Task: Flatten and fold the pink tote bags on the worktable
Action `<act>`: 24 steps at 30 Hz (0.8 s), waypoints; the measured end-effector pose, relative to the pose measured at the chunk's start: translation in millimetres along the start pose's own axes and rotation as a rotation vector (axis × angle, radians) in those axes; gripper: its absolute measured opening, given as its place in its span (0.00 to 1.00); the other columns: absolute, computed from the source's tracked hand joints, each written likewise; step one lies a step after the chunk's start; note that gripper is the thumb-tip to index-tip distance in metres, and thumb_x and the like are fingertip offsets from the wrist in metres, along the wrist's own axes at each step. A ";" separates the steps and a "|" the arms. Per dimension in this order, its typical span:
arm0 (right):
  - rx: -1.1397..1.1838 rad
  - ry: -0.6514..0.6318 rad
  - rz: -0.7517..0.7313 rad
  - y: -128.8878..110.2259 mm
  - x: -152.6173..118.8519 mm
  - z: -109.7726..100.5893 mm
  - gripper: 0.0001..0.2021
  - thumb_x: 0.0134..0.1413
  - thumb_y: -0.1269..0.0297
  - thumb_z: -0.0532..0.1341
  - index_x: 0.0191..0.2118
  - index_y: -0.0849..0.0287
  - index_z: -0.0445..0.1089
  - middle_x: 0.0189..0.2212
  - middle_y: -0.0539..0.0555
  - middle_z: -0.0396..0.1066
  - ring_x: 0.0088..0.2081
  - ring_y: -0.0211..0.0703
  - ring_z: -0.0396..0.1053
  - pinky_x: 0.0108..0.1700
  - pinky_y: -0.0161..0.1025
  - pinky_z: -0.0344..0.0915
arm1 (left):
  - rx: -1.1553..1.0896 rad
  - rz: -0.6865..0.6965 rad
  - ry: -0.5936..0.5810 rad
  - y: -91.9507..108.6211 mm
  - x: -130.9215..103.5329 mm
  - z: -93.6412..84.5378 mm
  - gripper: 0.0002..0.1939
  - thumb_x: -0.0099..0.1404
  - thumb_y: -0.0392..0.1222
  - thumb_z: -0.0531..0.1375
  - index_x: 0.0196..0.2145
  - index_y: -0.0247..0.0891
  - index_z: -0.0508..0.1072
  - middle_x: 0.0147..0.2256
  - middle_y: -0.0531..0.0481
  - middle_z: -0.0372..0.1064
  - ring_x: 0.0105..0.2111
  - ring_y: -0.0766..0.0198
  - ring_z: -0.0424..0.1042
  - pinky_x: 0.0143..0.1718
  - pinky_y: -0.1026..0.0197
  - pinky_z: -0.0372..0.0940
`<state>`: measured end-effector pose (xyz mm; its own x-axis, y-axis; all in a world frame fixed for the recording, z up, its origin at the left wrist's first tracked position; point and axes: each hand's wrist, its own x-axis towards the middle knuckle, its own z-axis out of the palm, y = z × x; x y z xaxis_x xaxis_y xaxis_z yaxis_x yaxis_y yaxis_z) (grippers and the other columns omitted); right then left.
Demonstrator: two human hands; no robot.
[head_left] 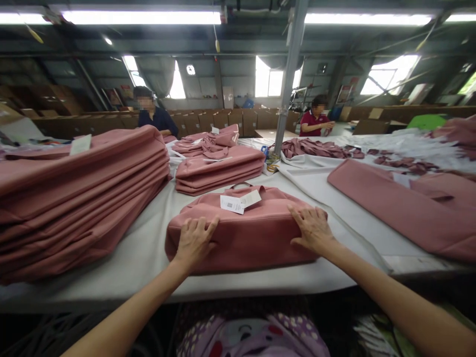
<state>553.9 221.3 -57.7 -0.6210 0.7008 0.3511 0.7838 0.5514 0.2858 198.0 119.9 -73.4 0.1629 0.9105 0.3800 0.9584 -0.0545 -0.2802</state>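
Note:
A pink bag lies on the white-covered table in front of me, its wide base side facing me. Two paper tags rest on its upper side, near a dark thin loop at the back. My left hand lies against the bag's left part, fingers apart. On the right part rests my right hand, its fingers also spread and touching the fabric. Neither hand is closed around anything.
A tall pile of pink bags stands at the left, a smaller pile behind the bag. Another pink bag lies at right. A metal post rises beyond; two people work across the table.

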 end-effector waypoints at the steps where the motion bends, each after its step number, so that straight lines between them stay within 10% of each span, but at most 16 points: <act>1: -0.009 0.000 0.018 -0.7 5.2 4.6 0.50 0.41 0.50 0.70 0.66 0.61 0.47 0.45 0.64 0.66 0.46 0.61 0.60 0.50 0.55 0.51 | 0.000 0.004 -0.003 -2.5 4.8 2.8 0.33 0.57 0.48 0.66 0.57 0.37 0.62 0.39 0.40 0.65 0.40 0.46 0.64 0.45 0.45 0.59; 7: 0.002 0.140 -0.020 4.6 1.2 25.4 0.33 0.54 0.57 0.63 0.62 0.63 0.55 0.39 0.61 0.68 0.41 0.55 0.62 0.47 0.49 0.52 | -0.037 0.042 0.015 -18.9 2.8 19.3 0.04 0.66 0.37 0.55 0.36 0.36 0.68 0.31 0.45 0.64 0.33 0.54 0.64 0.35 0.55 0.56; 11: 0.042 0.324 -0.211 8.0 -46.1 41.9 0.11 0.62 0.71 0.53 0.46 0.59 0.70 0.26 0.52 0.65 0.31 0.45 0.61 0.43 0.45 0.54 | -0.081 0.103 0.049 -17.4 -43.4 36.4 0.13 0.67 0.29 0.48 0.29 0.38 0.68 0.27 0.48 0.61 0.28 0.59 0.60 0.31 0.57 0.53; 17: 0.100 0.245 -0.292 7.9 -66.8 53.2 0.15 0.61 0.76 0.50 0.44 0.59 0.72 0.27 0.53 0.67 0.31 0.43 0.61 0.42 0.43 0.58 | -0.226 0.122 0.054 -14.5 -67.5 58.4 0.14 0.66 0.28 0.48 0.29 0.39 0.68 0.27 0.49 0.61 0.27 0.60 0.60 0.31 0.58 0.55; 21: 0.123 0.224 -0.328 33.5 -45.7 46.2 0.17 0.60 0.76 0.49 0.46 0.58 0.73 0.30 0.55 0.69 0.33 0.44 0.64 0.39 0.42 0.59 | -0.341 0.060 0.022 -39.3 -60.0 48.8 0.10 0.67 0.31 0.50 0.34 0.40 0.70 0.43 0.44 0.68 0.45 0.56 0.66 0.46 0.53 0.59; 24: 0.215 0.208 -0.237 56.7 -33.6 53.3 0.17 0.54 0.74 0.52 0.45 0.54 0.74 0.47 0.58 0.70 0.47 0.53 0.65 0.47 0.49 0.59 | -0.416 -0.080 0.026 -69.9 -60.9 43.1 0.15 0.64 0.29 0.51 0.47 0.41 0.67 0.62 0.40 0.51 0.62 0.46 0.50 0.58 0.42 0.51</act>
<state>619.6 253.2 -100.8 -0.7561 0.4478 0.4774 0.5881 0.7848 0.1953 110.9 85.9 -115.0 0.0845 0.9083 0.4097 0.9803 -0.1494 0.1291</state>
